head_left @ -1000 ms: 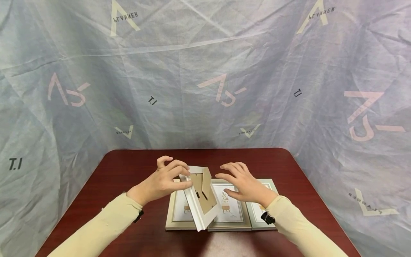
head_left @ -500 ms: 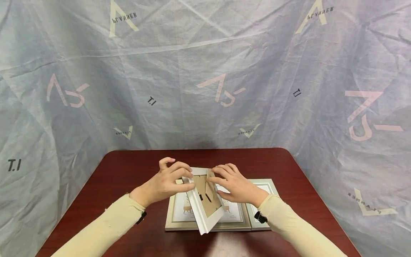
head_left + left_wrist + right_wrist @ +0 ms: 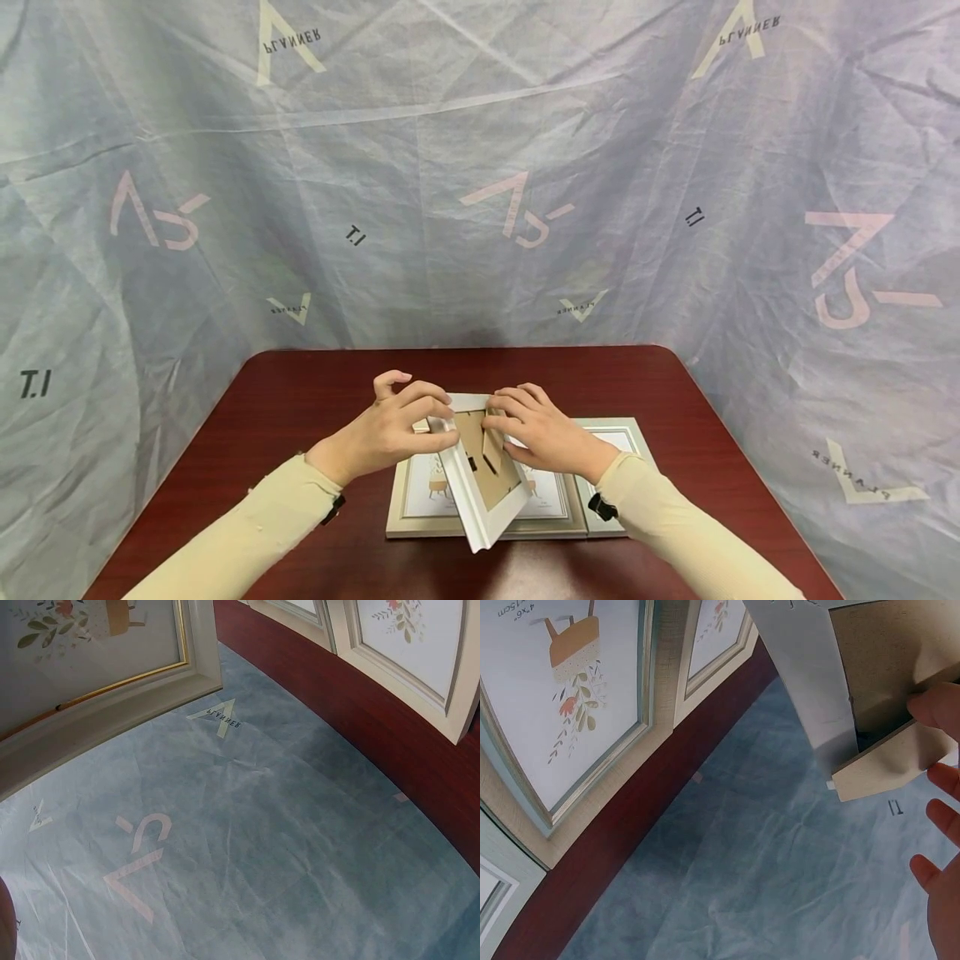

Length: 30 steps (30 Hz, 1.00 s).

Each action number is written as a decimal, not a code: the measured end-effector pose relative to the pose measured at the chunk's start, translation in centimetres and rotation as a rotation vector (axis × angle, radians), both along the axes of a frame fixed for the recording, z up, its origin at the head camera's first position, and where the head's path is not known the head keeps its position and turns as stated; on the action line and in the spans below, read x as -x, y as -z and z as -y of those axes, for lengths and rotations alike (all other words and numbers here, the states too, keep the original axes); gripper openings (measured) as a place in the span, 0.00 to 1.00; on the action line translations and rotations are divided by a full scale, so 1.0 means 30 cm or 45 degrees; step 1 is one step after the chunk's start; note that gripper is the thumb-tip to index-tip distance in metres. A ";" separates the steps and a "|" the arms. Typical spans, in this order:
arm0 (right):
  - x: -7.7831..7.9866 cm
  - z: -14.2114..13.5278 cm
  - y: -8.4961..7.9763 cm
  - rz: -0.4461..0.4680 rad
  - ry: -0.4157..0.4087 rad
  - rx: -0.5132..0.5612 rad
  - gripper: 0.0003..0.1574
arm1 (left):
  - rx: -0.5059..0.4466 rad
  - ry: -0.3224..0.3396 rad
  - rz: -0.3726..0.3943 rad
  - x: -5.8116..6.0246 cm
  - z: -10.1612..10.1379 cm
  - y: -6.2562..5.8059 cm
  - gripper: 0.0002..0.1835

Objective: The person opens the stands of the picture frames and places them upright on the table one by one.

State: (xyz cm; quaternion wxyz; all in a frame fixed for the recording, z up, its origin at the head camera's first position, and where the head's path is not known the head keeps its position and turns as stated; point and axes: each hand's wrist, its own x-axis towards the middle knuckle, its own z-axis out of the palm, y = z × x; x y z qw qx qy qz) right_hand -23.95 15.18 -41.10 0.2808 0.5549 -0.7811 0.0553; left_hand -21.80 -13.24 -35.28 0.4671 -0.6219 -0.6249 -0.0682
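A white picture frame (image 3: 501, 518) is held tilted above the table, its brown backboard (image 3: 468, 429) facing up toward the head. My left hand (image 3: 386, 433) grips its left edge between thumb and fingers, index or little finger raised. My right hand (image 3: 551, 433) is at the swung-out brown stand (image 3: 492, 448) on the back. In the right wrist view, thumb and forefinger pinch that stand (image 3: 881, 769), while the other fingers stay loose. The left wrist view shows the front of the held frame (image 3: 157, 701), with a gold inner line and a plant print.
Under the held frame, three picture frames lie side by side on the dark red table (image 3: 315, 392): a cream one (image 3: 427, 527), a beige one (image 3: 547, 529) and a pale green one (image 3: 637, 442). Grey printed cloth (image 3: 480, 167) surrounds the table's back and sides.
My right hand has moved left from beside the frame onto its stand and taken hold of it. The frame and my left hand have shifted slightly right and down.
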 end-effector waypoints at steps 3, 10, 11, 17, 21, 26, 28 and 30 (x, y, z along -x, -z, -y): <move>0.000 0.000 -0.001 -0.005 0.001 -0.006 0.32 | -0.002 0.002 -0.002 0.000 0.001 0.001 0.15; 0.006 0.000 0.001 -0.005 -0.043 0.012 0.33 | -0.007 0.003 0.003 -0.001 0.002 0.003 0.15; 0.007 0.000 0.001 -0.004 -0.047 0.012 0.33 | -0.008 0.003 0.004 0.000 0.002 0.003 0.15; 0.009 -0.002 0.001 -0.014 -0.049 0.003 0.32 | -0.012 -0.006 0.002 -0.001 0.004 0.005 0.16; 0.008 -0.003 -0.004 -0.019 -0.034 -0.008 0.32 | -0.016 -0.017 -0.005 -0.001 0.004 0.006 0.17; 0.008 -0.010 -0.007 -0.065 -0.021 -0.012 0.30 | -0.017 -0.029 -0.003 -0.001 0.005 0.008 0.17; 0.010 -0.011 -0.006 -0.085 -0.022 -0.014 0.31 | -0.019 -0.033 -0.004 -0.002 0.006 0.010 0.17; 0.011 -0.013 -0.006 -0.102 -0.026 -0.018 0.31 | -0.020 -0.038 -0.010 -0.002 0.007 0.011 0.17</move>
